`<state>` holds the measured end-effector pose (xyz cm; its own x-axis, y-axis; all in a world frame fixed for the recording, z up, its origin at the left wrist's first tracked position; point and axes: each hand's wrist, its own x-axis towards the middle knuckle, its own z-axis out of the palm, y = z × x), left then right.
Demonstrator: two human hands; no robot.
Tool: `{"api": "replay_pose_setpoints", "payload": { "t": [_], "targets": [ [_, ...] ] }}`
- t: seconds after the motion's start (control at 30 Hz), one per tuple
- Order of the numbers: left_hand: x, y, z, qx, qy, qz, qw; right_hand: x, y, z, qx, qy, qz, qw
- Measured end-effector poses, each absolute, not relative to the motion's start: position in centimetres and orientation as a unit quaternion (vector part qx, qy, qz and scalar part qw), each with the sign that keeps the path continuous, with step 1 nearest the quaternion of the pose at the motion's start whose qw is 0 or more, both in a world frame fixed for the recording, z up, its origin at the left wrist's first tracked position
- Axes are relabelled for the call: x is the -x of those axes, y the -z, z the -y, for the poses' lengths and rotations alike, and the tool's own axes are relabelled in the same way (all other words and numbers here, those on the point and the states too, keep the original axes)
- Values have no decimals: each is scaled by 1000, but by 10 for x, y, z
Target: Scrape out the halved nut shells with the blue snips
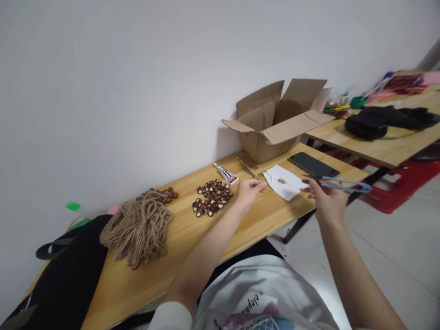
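Head view: on the left lies one bundle of brown cord point(140, 227), then one heap of brown pieces point(218, 192) (too many to count surely) and one tube point(228, 175). The left hand's point(250, 191) fingertips meet; whether they pinch anything, I cannot tell. Between the hands lies one white sheet point(287, 189); one phone point(313, 164) lies beyond. The right hand's point(330, 201) fingers clamp one pair of snips point(343, 181).
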<state>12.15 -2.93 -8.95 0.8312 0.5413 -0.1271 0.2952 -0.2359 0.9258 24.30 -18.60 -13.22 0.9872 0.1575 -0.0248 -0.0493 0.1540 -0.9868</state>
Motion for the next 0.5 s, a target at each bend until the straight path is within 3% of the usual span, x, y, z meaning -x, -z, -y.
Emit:
{"api": "replay_pose_setpoints", "payload": {
  "t": [0.5],
  "targets": [
    [-222,103,19,-945,-82,-166,270,-273,176,172,767,11,0,642]
  ]
}}
